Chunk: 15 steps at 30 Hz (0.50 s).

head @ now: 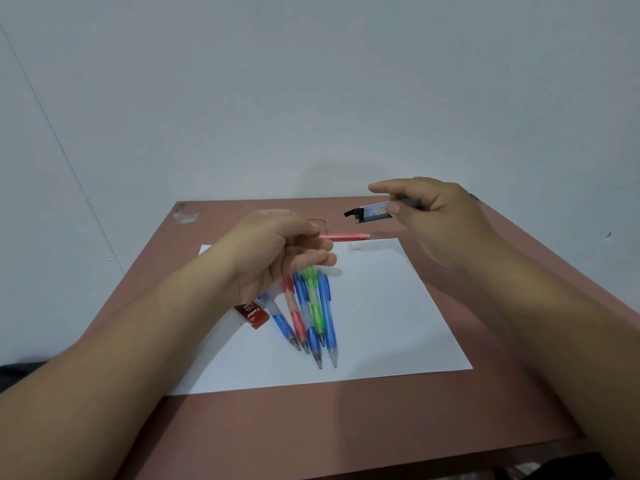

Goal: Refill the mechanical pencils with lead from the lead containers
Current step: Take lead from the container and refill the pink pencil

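Your reddish-brown tabletop [381, 417] has bare room at the near edge & right side; the white paper sheet [374, 323] sits mid-table. On it: 5 translucent plastic mechanical pencils [311, 317] (3 blue, 1 red, 1 green) fanned together, tips toward you, w/ 1 dark red lead box [252, 315] just left of them. Your left hand [273, 251] curls its fingers round a pink pencil [344, 236], end pointing right. Your right hand [436, 216] pinches a grey lead container [372, 213], black cap flipped open, near that end, not touching.
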{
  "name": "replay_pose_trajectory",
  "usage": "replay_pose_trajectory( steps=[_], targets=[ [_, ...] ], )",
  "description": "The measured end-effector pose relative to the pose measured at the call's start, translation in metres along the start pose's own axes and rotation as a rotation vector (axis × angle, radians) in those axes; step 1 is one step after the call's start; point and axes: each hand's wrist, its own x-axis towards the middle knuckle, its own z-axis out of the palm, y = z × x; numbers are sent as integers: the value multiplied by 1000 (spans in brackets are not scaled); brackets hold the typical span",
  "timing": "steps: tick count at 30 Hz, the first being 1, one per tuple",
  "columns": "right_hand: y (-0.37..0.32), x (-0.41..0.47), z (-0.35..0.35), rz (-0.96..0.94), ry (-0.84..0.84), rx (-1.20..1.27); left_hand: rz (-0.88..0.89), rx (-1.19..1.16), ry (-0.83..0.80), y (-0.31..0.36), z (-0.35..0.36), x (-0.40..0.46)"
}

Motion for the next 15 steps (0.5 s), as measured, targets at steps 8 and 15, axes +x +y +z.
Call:
replay_pose_trajectory(
  steps=[8,15],
  targets=[
    [13,-4,0,172,80,168,133,211,78,7,-12,3],
    [17,-8,9,373,58,466,341,294,58,6,-13,3]
  ],
)
